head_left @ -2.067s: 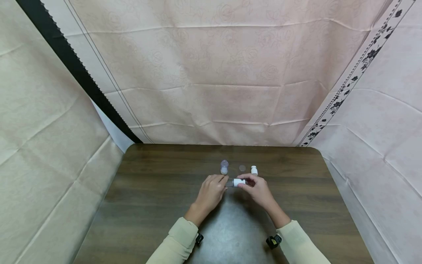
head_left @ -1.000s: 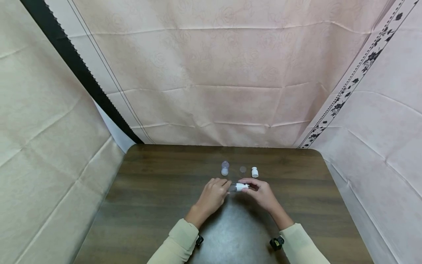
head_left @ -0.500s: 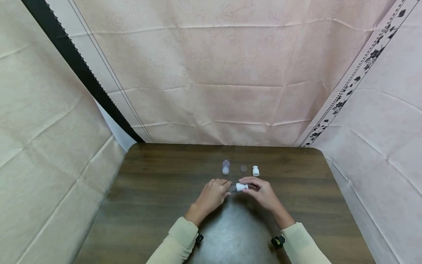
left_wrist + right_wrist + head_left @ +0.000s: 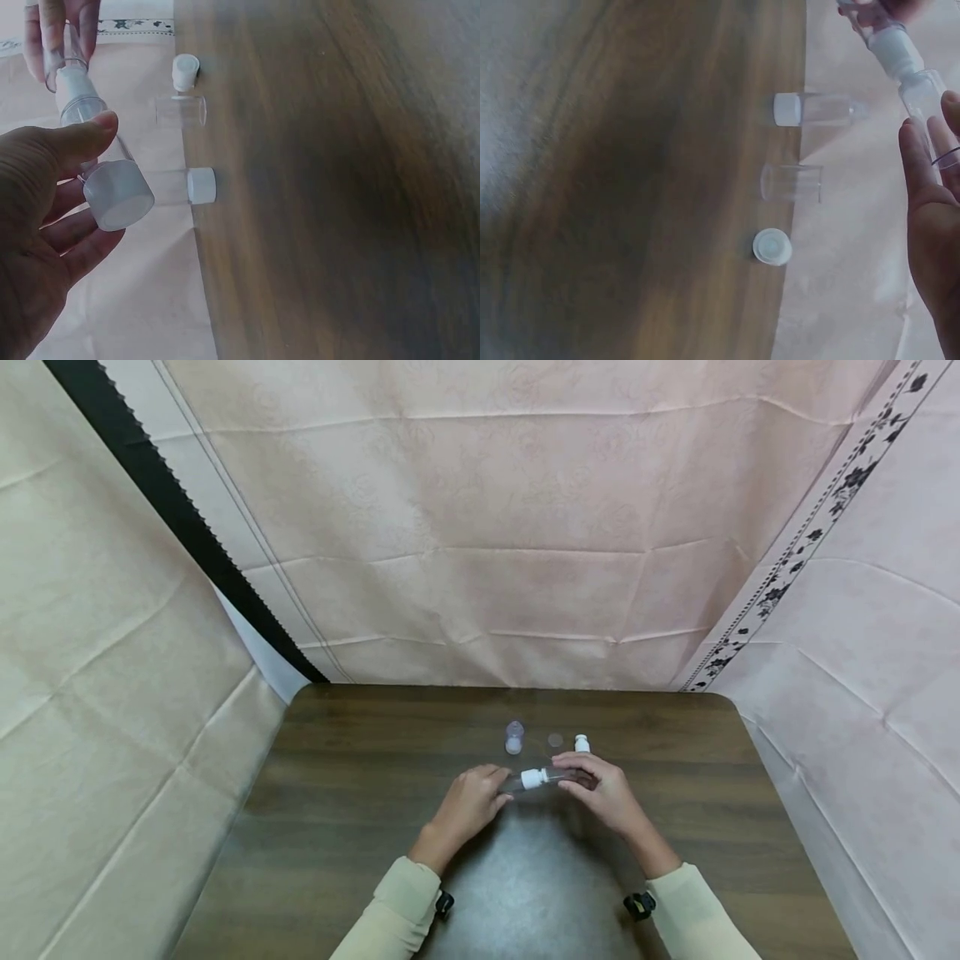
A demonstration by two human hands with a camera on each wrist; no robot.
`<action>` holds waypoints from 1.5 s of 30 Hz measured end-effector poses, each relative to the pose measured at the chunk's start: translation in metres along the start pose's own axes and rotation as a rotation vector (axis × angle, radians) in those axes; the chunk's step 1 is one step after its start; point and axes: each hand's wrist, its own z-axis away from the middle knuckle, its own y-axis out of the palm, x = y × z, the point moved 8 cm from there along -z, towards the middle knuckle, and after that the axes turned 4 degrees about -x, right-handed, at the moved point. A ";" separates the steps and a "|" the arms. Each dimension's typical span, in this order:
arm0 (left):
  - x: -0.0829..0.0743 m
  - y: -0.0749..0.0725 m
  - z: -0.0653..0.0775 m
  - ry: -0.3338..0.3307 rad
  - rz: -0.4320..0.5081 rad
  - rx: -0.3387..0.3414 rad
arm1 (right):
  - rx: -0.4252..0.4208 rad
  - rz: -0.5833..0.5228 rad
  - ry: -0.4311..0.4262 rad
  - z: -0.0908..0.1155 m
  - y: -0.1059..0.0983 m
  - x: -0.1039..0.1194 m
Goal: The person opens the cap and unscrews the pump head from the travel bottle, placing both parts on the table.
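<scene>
My left hand (image 4: 467,802) grips a clear bottle (image 4: 118,196) with a white base and a white pump collar, tilted, its white collar toward the right hand. The right hand (image 4: 606,789) holds a clear cylindrical cover (image 4: 924,94) between thumb and fingers. The cover's mouth is at the white pump tip; whether the two touch, I cannot tell. Beyond the hands stand a second clear bottle (image 4: 513,739) with a white base, a clear cover (image 4: 791,183) and a white pump top (image 4: 772,247).
The brown wooden table (image 4: 360,743) extends around the hands, with its far edge behind the row of parts. Pale cloth (image 4: 480,527) hangs behind and at both sides. A dark device (image 4: 639,906) is strapped at the right wrist, another (image 4: 444,904) at the left.
My hands have drawn apart: the left with the bottle moved left, the right with the clear cover slightly right and away from me. More of the clear cover shows between them.
</scene>
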 end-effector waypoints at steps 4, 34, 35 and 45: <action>0.007 0.000 0.003 -0.039 0.022 -0.009 | -0.005 0.070 0.000 -0.005 -0.004 0.004; 0.025 0.005 0.011 -0.162 0.100 -0.050 | 0.224 0.775 -0.084 -0.026 0.028 -0.024; 0.025 0.005 0.011 -0.162 0.102 -0.053 | 0.235 0.786 -0.085 -0.026 0.030 -0.026; 0.027 0.007 0.011 -0.179 0.106 -0.030 | 0.351 0.850 0.025 -0.024 0.043 -0.049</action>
